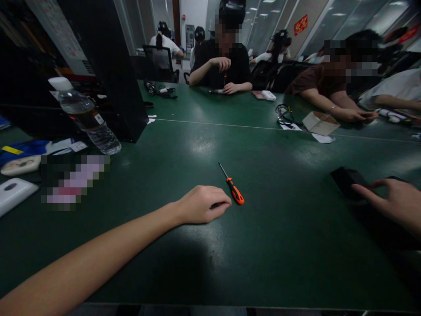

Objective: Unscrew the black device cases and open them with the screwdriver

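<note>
Screwdriver (236, 192), slim metal shaft, orange-and-black handle: lying unheld on green tabletop (283, 250) | left hand (204, 203): fingertips together, seemingly empty, just beside screwdriver | right hand (396, 201): apparently pinching black rectangular case (347, 181), well right of screwdriver | progress: no screwing underway; finished and remaining steps unclear

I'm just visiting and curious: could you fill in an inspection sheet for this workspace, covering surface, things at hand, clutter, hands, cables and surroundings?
Surface: green tabletop with glare patches and a pale line across it.
Things at hand: orange-and-black screwdriver lying flat; dark object at the right.
Clutter: capped bottle and white device on the left; small open box on the far side.
Hands: left hand curled beside the screwdriver, contact unclear; right hand at the dark object, grip unclear.
Cables: one dark bundle far left, another dark cable coil near the box.
Surroundings: seated co-worker in black opposite; other people beyond.
</note>
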A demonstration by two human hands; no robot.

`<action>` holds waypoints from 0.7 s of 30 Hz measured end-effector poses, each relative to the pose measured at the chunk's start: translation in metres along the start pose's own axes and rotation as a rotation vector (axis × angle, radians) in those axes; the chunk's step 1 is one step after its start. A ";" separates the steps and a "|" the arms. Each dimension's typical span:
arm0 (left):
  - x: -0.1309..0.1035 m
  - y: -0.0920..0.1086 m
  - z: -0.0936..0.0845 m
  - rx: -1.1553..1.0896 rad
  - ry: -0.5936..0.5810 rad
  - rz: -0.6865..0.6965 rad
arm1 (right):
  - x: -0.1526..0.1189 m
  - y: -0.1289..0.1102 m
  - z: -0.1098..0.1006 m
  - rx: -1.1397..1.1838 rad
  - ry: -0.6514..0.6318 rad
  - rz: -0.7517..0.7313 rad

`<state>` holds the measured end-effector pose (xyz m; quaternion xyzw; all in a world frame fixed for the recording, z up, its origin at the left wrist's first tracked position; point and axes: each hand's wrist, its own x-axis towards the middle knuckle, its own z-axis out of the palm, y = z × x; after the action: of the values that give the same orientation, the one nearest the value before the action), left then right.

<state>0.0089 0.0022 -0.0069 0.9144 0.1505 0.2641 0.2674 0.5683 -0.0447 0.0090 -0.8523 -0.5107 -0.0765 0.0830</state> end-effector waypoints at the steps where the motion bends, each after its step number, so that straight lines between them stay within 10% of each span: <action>1: 0.000 0.000 0.000 0.002 0.004 -0.005 | 0.006 -0.013 -0.004 -0.001 -0.140 0.114; 5: 0.000 0.001 -0.001 0.011 0.006 -0.027 | 0.009 -0.062 -0.016 -0.010 -0.304 0.189; 21: 0.000 -0.026 -0.021 0.077 0.353 -0.230 | -0.138 -0.294 -0.010 0.501 -0.178 -1.032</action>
<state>-0.0062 0.0320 -0.0068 0.8404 0.3085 0.3817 0.2300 0.2440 -0.0283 0.0077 -0.4505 -0.8677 0.0879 0.1908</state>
